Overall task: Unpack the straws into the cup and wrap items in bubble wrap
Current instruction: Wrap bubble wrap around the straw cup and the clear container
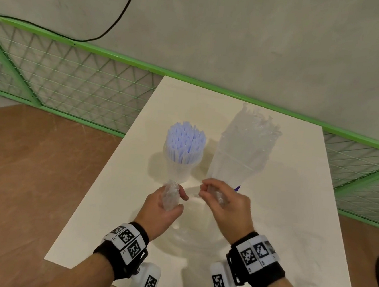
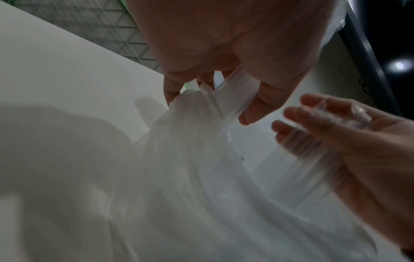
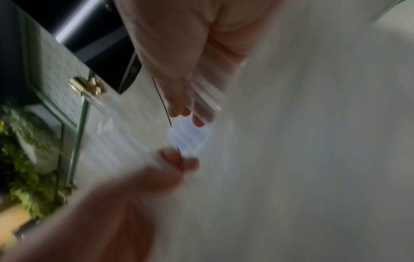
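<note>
A clear cup (image 1: 179, 172) full of pale blue straws (image 1: 185, 140) stands on the white table (image 1: 294, 199). Just in front of it my left hand (image 1: 178, 196) grips a bunched end of clear bubble wrap (image 1: 170, 193). My right hand (image 1: 204, 191), a short way to the right, curls round another part of the same wrap (image 1: 219, 196). The sheet sags between and below both hands (image 1: 186, 233). In the left wrist view my left fingers (image 2: 251, 113) pinch the gathered wrap (image 2: 197, 109), and the film lies across my right hand (image 2: 325, 134). The right wrist view is blurred.
A tall clear plastic bundle (image 1: 246, 146), crinkled at its top, lies right of the cup, with a blue tip (image 1: 237, 188) showing at its near end. A green mesh fence (image 1: 74, 74) runs behind the table. Brown floor (image 1: 30, 174) lies to the left.
</note>
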Motion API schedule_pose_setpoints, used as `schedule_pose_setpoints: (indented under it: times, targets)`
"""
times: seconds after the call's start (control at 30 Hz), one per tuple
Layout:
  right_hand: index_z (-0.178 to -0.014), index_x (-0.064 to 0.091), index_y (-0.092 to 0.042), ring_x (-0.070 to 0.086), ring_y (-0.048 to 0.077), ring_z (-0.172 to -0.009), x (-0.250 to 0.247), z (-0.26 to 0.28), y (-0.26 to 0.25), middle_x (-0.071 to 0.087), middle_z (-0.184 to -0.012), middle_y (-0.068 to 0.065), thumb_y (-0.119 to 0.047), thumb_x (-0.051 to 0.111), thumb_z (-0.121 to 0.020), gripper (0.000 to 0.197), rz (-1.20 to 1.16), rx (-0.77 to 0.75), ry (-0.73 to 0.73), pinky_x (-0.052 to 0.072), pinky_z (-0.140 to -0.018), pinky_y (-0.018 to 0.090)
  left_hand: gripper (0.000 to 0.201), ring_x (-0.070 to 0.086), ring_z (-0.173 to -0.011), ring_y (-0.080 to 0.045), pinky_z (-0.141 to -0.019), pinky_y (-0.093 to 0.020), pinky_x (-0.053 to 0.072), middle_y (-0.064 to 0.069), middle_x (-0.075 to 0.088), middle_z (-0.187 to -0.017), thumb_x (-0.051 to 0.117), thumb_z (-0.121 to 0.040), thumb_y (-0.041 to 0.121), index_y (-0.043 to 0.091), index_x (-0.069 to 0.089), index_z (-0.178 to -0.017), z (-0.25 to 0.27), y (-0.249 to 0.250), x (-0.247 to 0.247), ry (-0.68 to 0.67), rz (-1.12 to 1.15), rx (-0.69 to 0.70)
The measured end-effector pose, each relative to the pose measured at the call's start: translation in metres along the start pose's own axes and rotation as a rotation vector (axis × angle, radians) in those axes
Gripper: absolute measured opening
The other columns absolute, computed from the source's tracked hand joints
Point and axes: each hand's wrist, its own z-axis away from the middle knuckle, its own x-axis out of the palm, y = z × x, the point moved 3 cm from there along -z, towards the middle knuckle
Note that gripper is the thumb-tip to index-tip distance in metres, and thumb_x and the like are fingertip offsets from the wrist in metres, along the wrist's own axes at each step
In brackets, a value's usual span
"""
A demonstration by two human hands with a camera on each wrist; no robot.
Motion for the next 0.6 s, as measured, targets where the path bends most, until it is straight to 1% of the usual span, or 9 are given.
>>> schedule_pose_setpoints:
  times: [0.03, 0.1, 0.13, 0.2, 0.27, 0.33, 0.4, 0.5, 0.6]
  targets:
    - [-0.102, 0.072, -0.020, 0.070, 0.004, -0.088, -0.008, -0.007, -0.007, 0.074, -0.091, -0.014, -0.011, 0.078, -0.081, 0.023, -0.026, -0.001, 0.048, 0.054, -0.087, 0.031, 0.021, 0.057, -0.075, -0.013, -0.063, -0.015, 0.042, 0.015, 0.064, -0.092, 0.060, -0.069, 0.017, 0.021, 0.067, -0.089, 0.000, 0.000, 0.001, 0.000, 0.008, -0.006]
    - [-0.099, 0.073, -0.019, 0.071, 0.017, -0.087, -0.030, -0.025, -0.031, 0.075, -0.087, -0.004, -0.006, 0.079, -0.078, 0.025, -0.111, -0.037, 0.158, 0.055, -0.089, 0.040, 0.022, 0.054, -0.070, -0.013, -0.061, -0.017, 0.041, 0.015, 0.063, -0.090, 0.060, -0.069, 0.017, 0.020, 0.067, -0.089, 0.000, 0.000, 0.002, -0.003, 0.014, -0.011]
    - [-0.098, 0.073, -0.016, 0.071, 0.025, -0.086, -0.045, -0.036, -0.049, 0.075, -0.086, 0.002, -0.002, 0.079, -0.078, 0.025, -0.186, -0.069, 0.216, 0.057, -0.086, 0.044, 0.021, 0.054, -0.070, -0.015, -0.061, -0.017, 0.041, 0.014, 0.063, -0.090, 0.060, -0.069, 0.017, 0.020, 0.067, -0.089, -0.001, -0.001, 0.002, -0.004, 0.017, -0.010]
    - [-0.101, 0.070, -0.006, 0.071, 0.035, -0.083, -0.082, -0.057, -0.087, 0.073, -0.086, 0.011, 0.004, 0.076, -0.078, 0.025, -0.317, -0.172, 0.343, 0.060, -0.078, 0.043, 0.020, 0.054, -0.071, -0.017, -0.062, -0.018, 0.041, 0.010, 0.063, -0.090, 0.059, -0.070, 0.016, 0.020, 0.066, -0.088, -0.001, 0.000, 0.002, -0.004, 0.031, -0.014]
    - [-0.104, 0.066, -0.004, 0.071, 0.037, -0.080, -0.121, -0.076, -0.117, 0.072, -0.086, 0.011, 0.002, 0.074, -0.082, 0.024, -0.366, -0.288, 0.442, 0.059, -0.072, 0.039, 0.021, 0.052, -0.069, -0.015, -0.060, -0.018, 0.041, 0.009, 0.063, -0.089, 0.058, -0.069, 0.015, 0.018, 0.066, -0.088, 0.000, 0.000, 0.003, -0.003, 0.047, -0.029]
    - [-0.104, 0.065, -0.011, 0.070, 0.037, -0.079, -0.148, -0.092, -0.130, 0.072, -0.087, 0.007, -0.006, 0.074, -0.084, 0.022, -0.387, -0.356, 0.460, 0.057, -0.072, 0.038, 0.021, 0.050, -0.067, -0.015, -0.059, -0.019, 0.041, 0.004, 0.063, -0.090, 0.058, -0.069, 0.014, 0.018, 0.065, -0.089, 0.001, 0.002, 0.003, -0.008, 0.053, -0.035]
    - [-0.103, 0.064, -0.015, 0.070, 0.036, -0.080, -0.161, -0.107, -0.128, 0.071, -0.088, 0.006, -0.011, 0.075, -0.085, 0.022, -0.379, -0.357, 0.446, 0.056, -0.072, 0.038, 0.019, 0.050, -0.065, -0.014, -0.059, -0.019, 0.041, 0.004, 0.063, -0.090, 0.060, -0.072, 0.012, 0.018, 0.065, -0.089, 0.001, 0.003, 0.004, -0.007, 0.054, -0.030]
    - [-0.104, 0.063, -0.008, 0.069, 0.032, -0.074, -0.164, -0.129, -0.115, 0.070, -0.083, 0.006, -0.005, 0.073, -0.085, 0.022, -0.344, -0.312, 0.431, 0.057, -0.070, 0.040, 0.020, 0.049, -0.063, -0.013, -0.058, -0.019, 0.041, 0.011, 0.062, -0.083, 0.062, -0.080, -0.002, 0.016, 0.065, -0.089, 0.001, 0.002, 0.004, -0.011, 0.037, -0.030]
    - [-0.106, 0.062, -0.003, 0.068, 0.030, -0.072, -0.161, -0.147, -0.105, 0.070, -0.080, 0.006, -0.002, 0.071, -0.085, 0.023, -0.293, -0.305, 0.395, 0.057, -0.069, 0.040, 0.022, 0.047, -0.060, -0.013, -0.056, -0.019, 0.040, 0.012, 0.060, -0.078, 0.062, -0.081, -0.005, 0.015, 0.065, -0.088, 0.001, 0.002, 0.004, -0.011, 0.021, -0.034]
